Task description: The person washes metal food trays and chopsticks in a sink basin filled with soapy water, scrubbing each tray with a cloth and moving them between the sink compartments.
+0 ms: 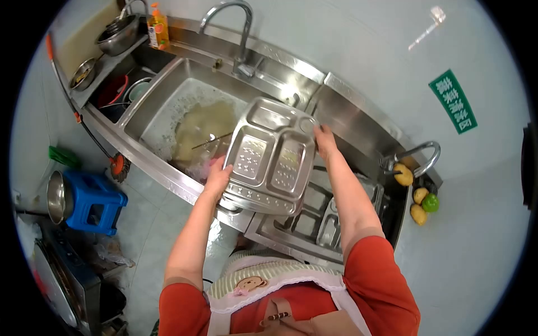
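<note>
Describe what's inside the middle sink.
The middle sink shows murky water, a thin dark stick and something pink. The metal tray, held by the left hand and right hand, hides whatever lies beneath it.

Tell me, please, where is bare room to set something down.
Bare: floor between the blue stool and sink; narrowly, front rim left of left hand. Crowded: left ledge (bowls, soap bottle), right basin (trays), around right tap (potatoes).
</note>
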A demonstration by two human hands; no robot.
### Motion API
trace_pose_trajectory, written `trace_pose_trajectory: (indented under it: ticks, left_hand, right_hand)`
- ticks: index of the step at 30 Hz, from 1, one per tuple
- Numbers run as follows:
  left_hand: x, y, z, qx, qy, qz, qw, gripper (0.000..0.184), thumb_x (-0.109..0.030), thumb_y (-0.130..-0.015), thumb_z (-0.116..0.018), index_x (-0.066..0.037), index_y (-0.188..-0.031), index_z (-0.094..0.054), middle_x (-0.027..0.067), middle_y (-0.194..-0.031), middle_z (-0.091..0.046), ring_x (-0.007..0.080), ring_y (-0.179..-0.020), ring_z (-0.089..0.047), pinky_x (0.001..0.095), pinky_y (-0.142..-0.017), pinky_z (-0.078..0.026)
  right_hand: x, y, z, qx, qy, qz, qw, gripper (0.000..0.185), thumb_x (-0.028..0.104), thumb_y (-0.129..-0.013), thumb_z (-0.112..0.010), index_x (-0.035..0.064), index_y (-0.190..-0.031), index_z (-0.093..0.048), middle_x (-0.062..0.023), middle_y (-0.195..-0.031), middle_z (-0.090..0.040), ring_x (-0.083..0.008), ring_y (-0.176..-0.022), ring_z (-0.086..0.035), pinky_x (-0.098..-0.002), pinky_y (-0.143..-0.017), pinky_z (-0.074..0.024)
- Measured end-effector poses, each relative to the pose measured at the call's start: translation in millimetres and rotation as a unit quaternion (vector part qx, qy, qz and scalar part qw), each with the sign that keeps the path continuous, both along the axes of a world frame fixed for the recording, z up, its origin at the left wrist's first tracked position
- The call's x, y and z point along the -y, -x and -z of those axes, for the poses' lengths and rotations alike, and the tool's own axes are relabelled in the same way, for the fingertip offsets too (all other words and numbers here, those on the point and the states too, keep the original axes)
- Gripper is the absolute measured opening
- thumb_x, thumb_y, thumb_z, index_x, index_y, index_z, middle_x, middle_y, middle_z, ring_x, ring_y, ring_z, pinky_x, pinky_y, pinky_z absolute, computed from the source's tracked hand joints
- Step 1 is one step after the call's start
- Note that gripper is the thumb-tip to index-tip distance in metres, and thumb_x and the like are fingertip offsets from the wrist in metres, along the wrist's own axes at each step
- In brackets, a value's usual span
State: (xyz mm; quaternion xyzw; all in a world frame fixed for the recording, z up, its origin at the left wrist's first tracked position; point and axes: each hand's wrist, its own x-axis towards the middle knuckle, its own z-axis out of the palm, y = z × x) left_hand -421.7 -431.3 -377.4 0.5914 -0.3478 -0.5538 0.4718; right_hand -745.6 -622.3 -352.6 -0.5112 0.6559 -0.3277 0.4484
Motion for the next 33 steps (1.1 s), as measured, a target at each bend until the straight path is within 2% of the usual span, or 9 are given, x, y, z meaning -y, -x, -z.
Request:
trace_pose_trajectory:
  ticks: [1,5,8,10,13,17,22,25,33]
  left_hand:
    - [2.1,1.1,9.5,-0.024,-0.005,-0.015,1.000,0.043,-0.005,-0.087,-0.053,0.000,-0.130,-0.049,0.0110,-0.115,-0.061,0.0194,-0.100,-0.057,0.0297,-0.088,-0.045]
    - [-2.5,7.6,-5.2,-0.013,0.001,0.021,1.000,0.044,0.003,-0.083,-0.048,0.002,-0.127,-0.050,0.0101,-0.110,-0.062,0.0167,-0.096,-0.059,0.0278,-0.084,-0.046]
    - [-5.4,15.1,4.9,-0.002,0.010,0.003,1.000,0.046,0.003,-0.084,-0.048,0.003,-0.130,-0.047,0.0121,-0.116,-0.060,0.0184,-0.102,-0.058,0.0284,-0.088,-0.044]
    - [-5.6,19.3,12.5,-0.012,0.017,-0.020,1.000,0.047,0.003,-0.084,-0.047,0.003,-0.131,-0.046,0.0133,-0.119,-0.058,0.0196,-0.105,-0.056,0.0284,-0.092,-0.042]
    - [-7.2,23.5,10.7,-0.003,0.013,-0.019,1.000,0.048,0.004,-0.085,-0.046,0.003,-0.132,-0.044,0.0135,-0.120,-0.058,0.0193,-0.106,-0.056,0.0288,-0.092,-0.042]
    - [-9.3,28.9,6.9,0.041,0.008,-0.029,0.999,0.050,0.002,-0.085,-0.048,0.003,-0.135,-0.042,0.0132,-0.122,-0.057,0.0190,-0.107,-0.056,0.0289,-0.093,-0.042]
    - [-12.8,34.6,4.0,0.047,0.014,-0.020,0.999,0.051,0.002,-0.086,-0.047,0.002,-0.137,-0.040,0.0126,-0.127,-0.055,0.0193,-0.114,-0.053,0.0298,-0.098,-0.039]
    - [-12.9,37.5,5.1,0.063,0.021,-0.029,0.997,0.050,0.002,-0.087,-0.045,0.002,-0.137,-0.040,0.0120,-0.129,-0.053,0.0198,-0.118,-0.051,0.0308,-0.102,-0.037]
    - [-11.4,49.7,-1.3,0.060,-0.027,-0.031,0.997,0.047,0.003,-0.086,-0.043,0.003,-0.133,-0.043,0.0108,-0.123,-0.056,0.0204,-0.111,-0.055,0.0316,-0.097,-0.041]
  right_hand:
    - [-19.0,-7.6,-18.0,0.005,-0.048,0.006,0.999,0.068,0.038,-0.092,-0.056,0.0038,-0.145,-0.029,-0.0154,-0.143,-0.040,-0.0247,-0.130,-0.039,-0.0353,-0.104,-0.0318]
    - [-64.8,42.2,-9.7,-0.020,0.053,-0.014,0.998,0.066,0.038,-0.092,-0.056,-0.0043,-0.138,-0.037,-0.0221,-0.139,-0.045,-0.0292,-0.126,-0.047,-0.0331,-0.103,-0.0366]
    - [-115.2,131.0,45.7,-0.223,0.070,0.026,0.972,0.041,0.032,-0.088,-0.057,-0.0004,-0.114,-0.061,-0.0208,-0.114,-0.063,-0.0346,-0.105,-0.061,-0.0376,-0.089,-0.0475]
    - [-163.7,191.0,98.0,-0.324,-0.081,0.036,0.942,0.038,0.033,-0.083,-0.062,0.0008,-0.103,-0.066,-0.0217,-0.100,-0.066,-0.0332,-0.099,-0.063,-0.0381,-0.086,-0.0487]
    - [-238.8,241.2,147.7,-0.368,-0.282,0.058,0.884,0.055,0.038,-0.076,-0.068,0.0000,-0.115,-0.059,-0.0229,-0.115,-0.061,-0.0373,-0.107,-0.058,-0.0425,-0.092,-0.0462]
    - [-281.4,246.6,148.0,-0.376,-0.281,0.183,0.864,0.064,0.027,-0.074,-0.072,0.0024,-0.128,-0.048,-0.0228,-0.135,-0.045,-0.0386,-0.123,-0.046,-0.0421,-0.102,-0.0402]
    - [-250.5,302.6,149.0,-0.501,-0.056,0.072,0.861,0.076,0.014,-0.071,-0.074,0.0072,-0.136,-0.037,-0.0172,-0.139,-0.040,-0.0360,-0.129,-0.038,-0.0417,-0.106,-0.0344]
    - [-203.6,336.5,144.6,-0.553,-0.104,-0.039,0.826,0.068,0.018,-0.074,-0.073,0.0094,-0.134,-0.042,-0.0155,-0.140,-0.041,-0.0327,-0.132,-0.035,-0.0436,-0.106,-0.0344]
    - [-173.5,376.9,114.8,-0.382,-0.092,-0.168,0.904,0.039,0.020,-0.074,-0.075,0.0076,-0.109,-0.063,-0.0119,-0.114,-0.061,-0.0313,-0.105,-0.058,-0.0435,-0.087,-0.0463]
